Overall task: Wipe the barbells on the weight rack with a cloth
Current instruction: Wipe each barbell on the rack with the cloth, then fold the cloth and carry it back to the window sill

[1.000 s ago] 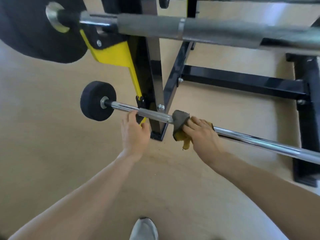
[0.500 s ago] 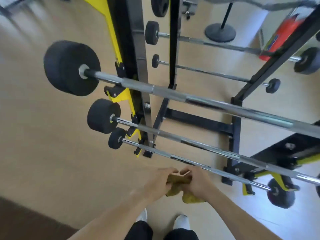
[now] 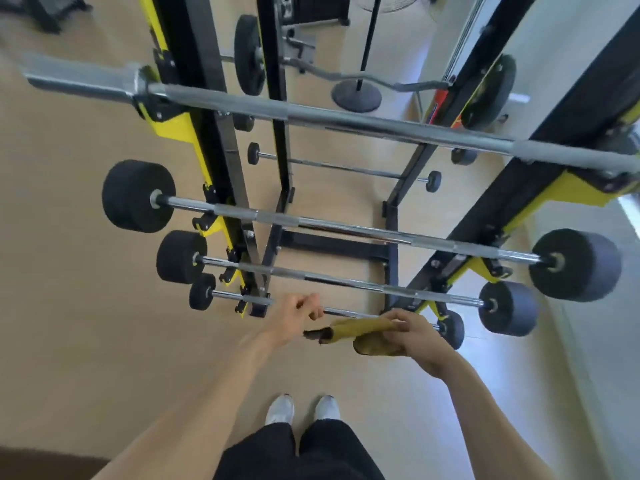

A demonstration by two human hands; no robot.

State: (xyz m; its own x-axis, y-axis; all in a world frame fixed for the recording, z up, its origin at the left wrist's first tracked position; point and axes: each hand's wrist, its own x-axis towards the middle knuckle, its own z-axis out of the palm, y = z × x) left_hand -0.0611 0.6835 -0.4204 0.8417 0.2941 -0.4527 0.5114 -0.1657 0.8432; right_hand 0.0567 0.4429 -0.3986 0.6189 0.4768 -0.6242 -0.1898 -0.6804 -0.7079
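Note:
A black and yellow weight rack [image 3: 227, 188] carries several chrome barbells with black end weights. The lowest barbell [image 3: 227, 295] runs just behind my hands, with a second barbell [image 3: 346, 281] and a thicker third one [image 3: 349, 231] above it. A long grey bar [image 3: 346, 122] lies across the top. My right hand [image 3: 414, 337] grips a yellow cloth [image 3: 356, 332], which stretches left and ends in a dark tip. My left hand [image 3: 298, 315] hovers in front of the lowest bar, fingers curled, with the cloth's tip just under it. I cannot tell if they touch.
My white shoes [image 3: 280, 408] stand on the tan floor close to the rack's foot. Behind the rack are a small barbell [image 3: 346, 168], a curl bar [image 3: 349, 77] and a round stand base [image 3: 356, 97]. A pale wall [image 3: 588, 341] borders the right side.
I have stood up and back from the lowest bar, so the whole rack is in view. The cloth came off the bar, both hands held it, then they drew apart.

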